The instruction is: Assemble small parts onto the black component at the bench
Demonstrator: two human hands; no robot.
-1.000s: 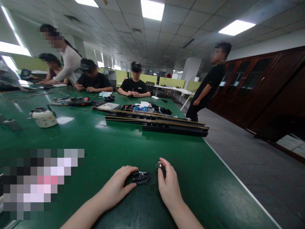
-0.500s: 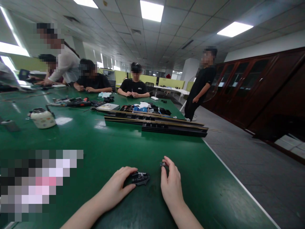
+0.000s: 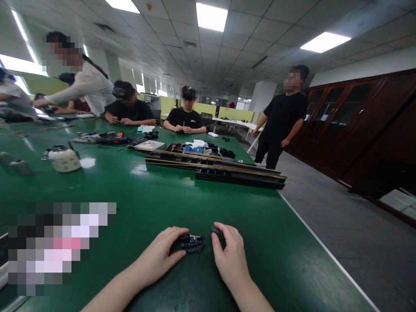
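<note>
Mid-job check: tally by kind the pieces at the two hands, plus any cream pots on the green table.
Black assembly with exposed inner parts, between thumb and fingers of the left hand: 1
Small dark part, pinched in the right hand: 1
Cream pot: 1
Total: 3

Ceiling lts [image 3: 212, 17] bright, glare on tbl [image 3: 139, 203], edges stretched.

The left hand [image 3: 161, 251] and right hand [image 3: 231, 249] are bare, with slim fingers [image 3: 226, 231] tapering toward the tips. Both wrists [image 3: 241, 276] are bare and narrower than the hands; the forearms [image 3: 120, 286], uncovered too, look smooth and widen toward the view's lower edge.
</note>
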